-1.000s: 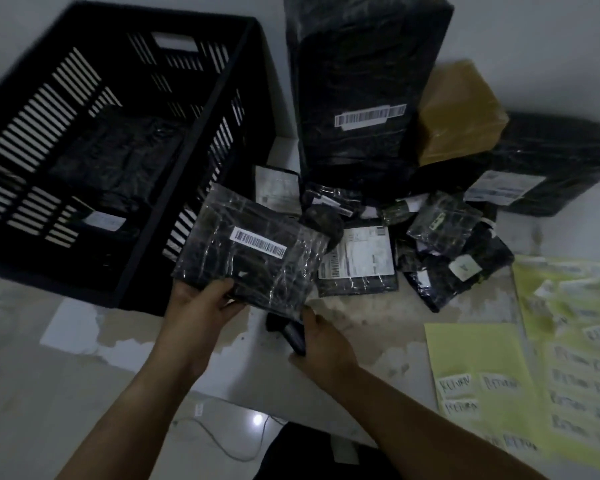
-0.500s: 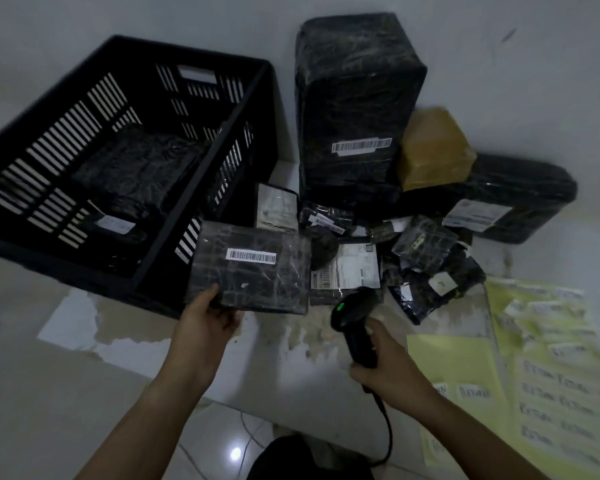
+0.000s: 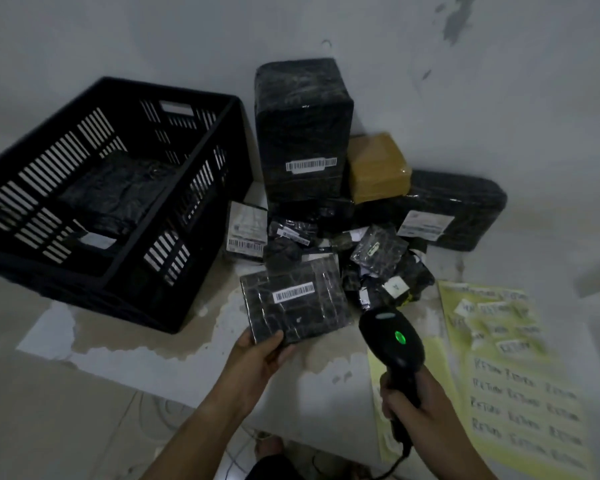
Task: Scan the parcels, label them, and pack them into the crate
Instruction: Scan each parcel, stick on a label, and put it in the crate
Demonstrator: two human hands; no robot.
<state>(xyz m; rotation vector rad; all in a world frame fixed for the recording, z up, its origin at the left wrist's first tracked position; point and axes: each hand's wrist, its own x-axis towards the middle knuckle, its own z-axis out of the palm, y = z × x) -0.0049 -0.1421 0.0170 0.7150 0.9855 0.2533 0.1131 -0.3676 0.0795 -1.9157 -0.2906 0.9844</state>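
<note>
Black-wrapped parcel (image 3: 295, 303), barcode label facing up, is held over the table (image 3: 326, 393), near the crate (image 3: 167, 88). My left hand (image 3: 257, 358) has its fingers (image 3: 272, 341) gripping the parcel's near corner. My right hand (image 3: 416, 407) has fingers wrapped round the scanner (image 3: 392, 337) handle, green light lit. A second parcel (image 3: 118, 192) lies inside the crate.

Glossy crinkled plastic wraps the parcel (image 3: 293, 303); matt plastic crate (image 3: 174, 289), yellow paper sheets (image 3: 520, 382).

The person is baring both forearms, left hand (image 3: 257, 358) and right hand (image 3: 417, 408), and wearing a dark lower garment (image 3: 271, 470).
</note>
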